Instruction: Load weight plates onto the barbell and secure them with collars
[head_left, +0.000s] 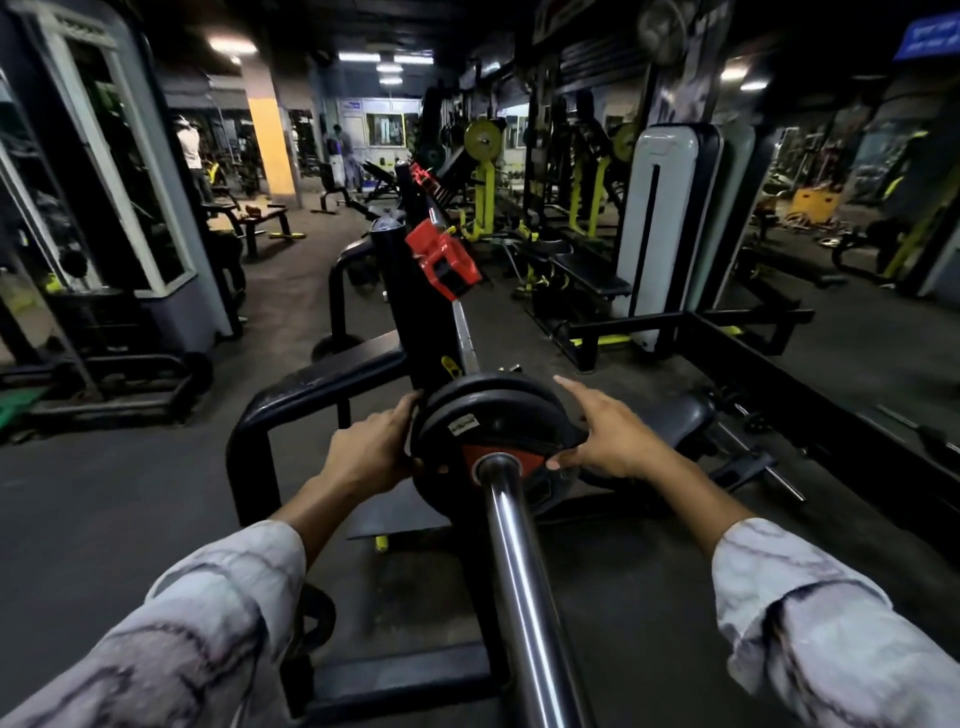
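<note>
L hand (371, 452) grips black plate (488, 410) at its left rim on the barbell (519, 561) sleeve; R hand (605, 441) straight-fingered against right rim. Red collar (441, 260) farther along bar.

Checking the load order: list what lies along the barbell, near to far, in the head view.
Bare sleeve → plate → thin bar shaft → red collar. The hands sit level with the plate, so they are left out.

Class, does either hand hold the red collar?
No, left hand and right hand are on the plate; the red collar sits farther along the bar.
</note>
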